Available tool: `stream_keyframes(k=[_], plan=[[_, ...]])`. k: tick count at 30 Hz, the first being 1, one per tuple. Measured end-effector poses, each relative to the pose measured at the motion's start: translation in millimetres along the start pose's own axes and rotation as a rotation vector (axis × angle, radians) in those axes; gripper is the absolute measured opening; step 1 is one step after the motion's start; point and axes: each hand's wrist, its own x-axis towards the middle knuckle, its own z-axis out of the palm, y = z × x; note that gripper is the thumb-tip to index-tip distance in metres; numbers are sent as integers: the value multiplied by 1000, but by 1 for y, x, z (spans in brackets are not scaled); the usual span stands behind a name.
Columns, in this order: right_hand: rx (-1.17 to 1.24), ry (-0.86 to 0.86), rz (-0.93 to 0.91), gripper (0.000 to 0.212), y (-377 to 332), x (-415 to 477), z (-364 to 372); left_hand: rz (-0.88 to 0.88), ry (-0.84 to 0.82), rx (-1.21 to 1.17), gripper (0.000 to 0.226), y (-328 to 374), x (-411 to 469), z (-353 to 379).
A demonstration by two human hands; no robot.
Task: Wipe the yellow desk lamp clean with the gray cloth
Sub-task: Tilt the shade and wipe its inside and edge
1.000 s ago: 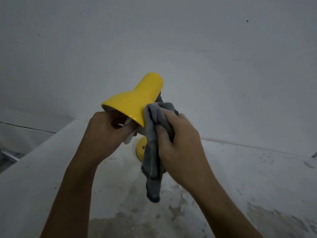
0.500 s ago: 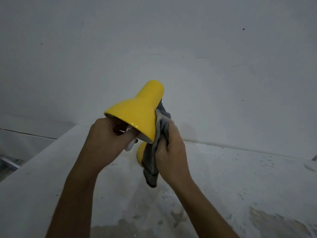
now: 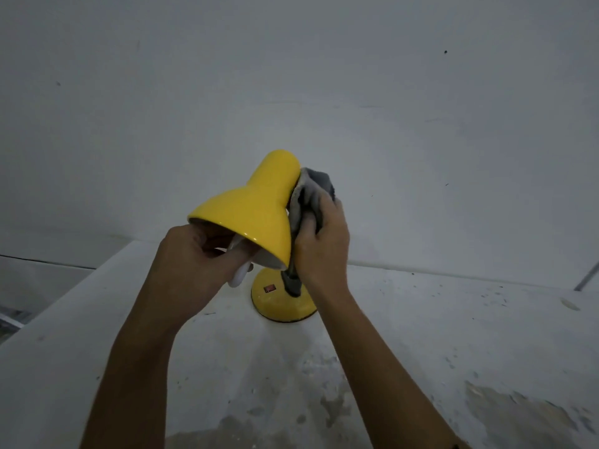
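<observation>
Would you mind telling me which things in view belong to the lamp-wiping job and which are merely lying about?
In the job:
- lamp, standing on the table
- cloth, pressed against the shade
- right hand, gripping the cloth
- left hand, steadying the shade's rim

Lying about:
- metal rod at the right edge
- debris specks on the table
</observation>
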Motion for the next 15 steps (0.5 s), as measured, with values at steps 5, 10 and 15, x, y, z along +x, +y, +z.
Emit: stream_keyframes(k=[5, 10, 15], plan=[[-186, -6, 124, 37, 40, -4, 9, -6, 2, -21, 37, -3, 1, -1], [-198, -109, 219, 34, 55, 2, -5, 2, -8, -17, 41, -4, 3, 3], [-101, -16, 1, 45, 29, 4, 4, -4, 0, -18, 27, -6, 3, 3]])
